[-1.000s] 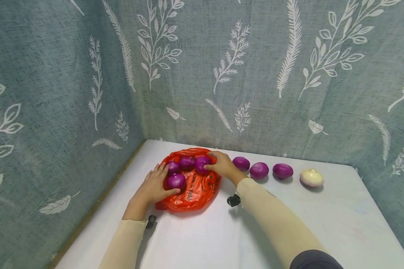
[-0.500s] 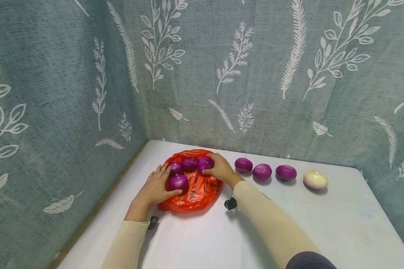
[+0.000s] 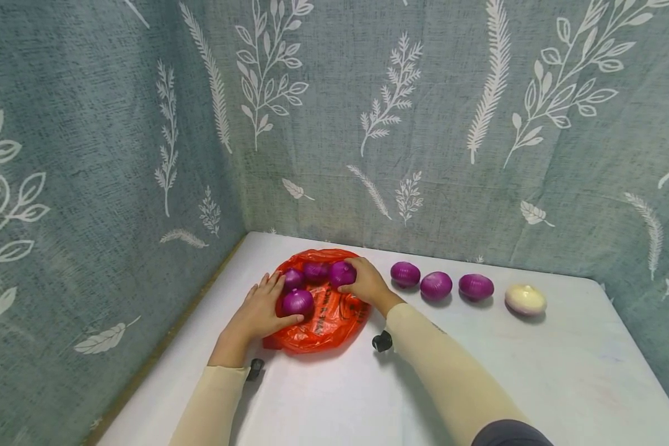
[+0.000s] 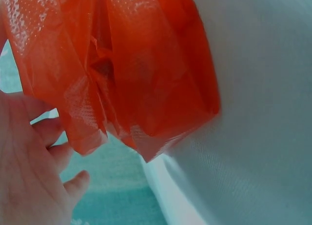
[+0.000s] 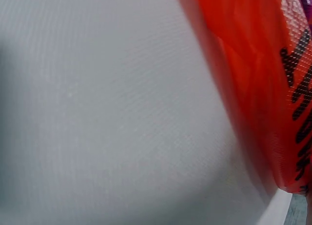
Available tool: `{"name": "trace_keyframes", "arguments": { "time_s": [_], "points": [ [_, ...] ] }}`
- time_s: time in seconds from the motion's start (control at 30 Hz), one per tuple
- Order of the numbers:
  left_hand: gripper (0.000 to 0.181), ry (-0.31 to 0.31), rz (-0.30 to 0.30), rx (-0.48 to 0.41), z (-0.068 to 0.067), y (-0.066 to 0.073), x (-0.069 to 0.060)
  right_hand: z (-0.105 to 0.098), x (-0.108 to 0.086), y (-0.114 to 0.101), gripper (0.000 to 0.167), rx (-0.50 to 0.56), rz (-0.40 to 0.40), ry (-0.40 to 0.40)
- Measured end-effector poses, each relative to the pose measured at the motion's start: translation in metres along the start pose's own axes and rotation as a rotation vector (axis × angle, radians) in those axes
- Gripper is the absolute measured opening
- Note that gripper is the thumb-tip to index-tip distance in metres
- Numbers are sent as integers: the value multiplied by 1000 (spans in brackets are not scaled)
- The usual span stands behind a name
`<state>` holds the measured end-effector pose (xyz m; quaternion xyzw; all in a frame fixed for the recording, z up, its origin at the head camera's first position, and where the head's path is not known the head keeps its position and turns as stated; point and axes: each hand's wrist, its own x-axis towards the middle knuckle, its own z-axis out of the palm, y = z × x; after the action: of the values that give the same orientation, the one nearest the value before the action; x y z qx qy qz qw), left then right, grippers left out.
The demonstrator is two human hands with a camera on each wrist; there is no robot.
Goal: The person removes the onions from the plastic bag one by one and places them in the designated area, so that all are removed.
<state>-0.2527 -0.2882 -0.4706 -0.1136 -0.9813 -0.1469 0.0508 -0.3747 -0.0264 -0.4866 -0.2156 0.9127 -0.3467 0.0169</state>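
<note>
A red plastic bag [image 3: 334,322] with dark print lies spread on the table, several purple onions on it. My left hand [image 3: 256,313] rests at its left edge, fingers spread, beside the front onion [image 3: 298,302] and the left onion [image 3: 293,279]. My right hand [image 3: 368,282] holds the rightmost onion on the bag [image 3: 341,274] between thumb and fingers. Another onion [image 3: 315,271] sits at the back between them. In the left wrist view my left hand [image 4: 29,161] is next to folds of the bag [image 4: 146,73]. The right wrist view shows the bag's side [image 5: 263,88].
Right of the bag, three purple onions stand in a row: one [image 3: 405,274], a second [image 3: 436,285] and a third [image 3: 476,287]. A pale onion [image 3: 526,299] ends the row. Patterned curtains [image 3: 323,124] hang behind and left of the white table [image 3: 568,371].
The head view has shifted slightly, moving the whole scene a little to the right. Both hands keep nearly the same places at the bag, the right one still on its onion.
</note>
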Motion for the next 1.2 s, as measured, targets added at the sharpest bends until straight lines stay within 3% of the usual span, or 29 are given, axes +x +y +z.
{"name": "trace_keyframes", "arguments": {
  "time_s": [0.53, 1.2],
  "points": [
    [109, -16, -11, 0, 1, 1, 1, 1, -9, 0, 72, 43, 52, -22],
    [110, -23, -18, 4, 5, 0, 1, -15, -26, -1, 70, 10, -10, -51]
  ]
}}
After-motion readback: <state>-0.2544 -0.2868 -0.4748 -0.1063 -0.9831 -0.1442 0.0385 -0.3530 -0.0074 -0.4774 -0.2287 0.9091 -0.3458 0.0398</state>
